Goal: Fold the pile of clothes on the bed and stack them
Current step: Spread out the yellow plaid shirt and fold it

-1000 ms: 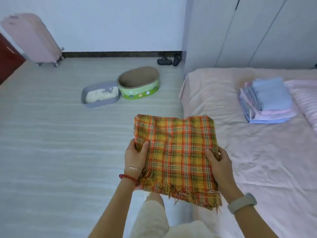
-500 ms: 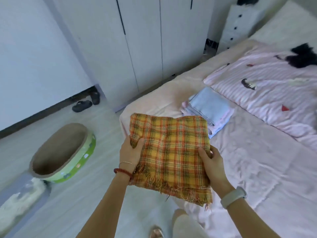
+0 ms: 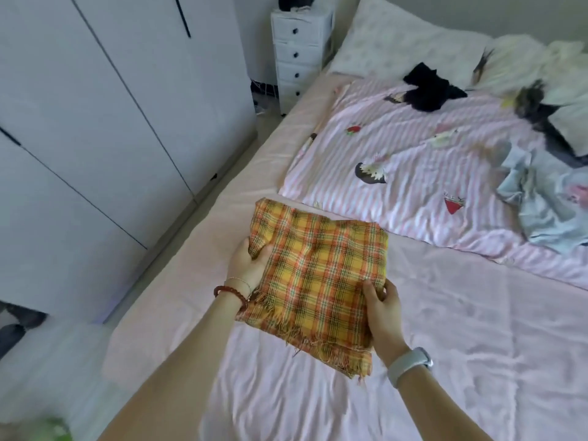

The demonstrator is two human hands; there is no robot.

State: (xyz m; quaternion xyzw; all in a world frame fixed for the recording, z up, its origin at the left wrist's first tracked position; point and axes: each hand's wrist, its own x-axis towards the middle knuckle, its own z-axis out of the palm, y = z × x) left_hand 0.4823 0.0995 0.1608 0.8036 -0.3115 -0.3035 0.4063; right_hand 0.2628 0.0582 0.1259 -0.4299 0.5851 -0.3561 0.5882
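A folded yellow-and-orange plaid cloth (image 3: 318, 275) with a fringed near edge is held flat over the pink bed (image 3: 461, 329). My left hand (image 3: 246, 265) grips its left edge, thumb on top. My right hand (image 3: 383, 313) grips its right near edge, fingers curled under. The stack of folded blue and pink clothes is hidden behind the plaid cloth. Unfolded clothes lie at the bed's far right: a light blue garment (image 3: 541, 198), a black one (image 3: 428, 87) and pale ones (image 3: 547, 65).
A pink striped quilt (image 3: 413, 173) covers the far half of the bed, with a pillow (image 3: 397, 39) behind it. White wardrobe doors (image 3: 95, 122) stand on the left across a narrow floor gap. A small white drawer unit (image 3: 299, 52) stands by the bed's head.
My view has swung right, from the floor side to over the bed. Both hands carried the plaid cloth along with the same hold, and the folded stack that showed beyond it is now covered.
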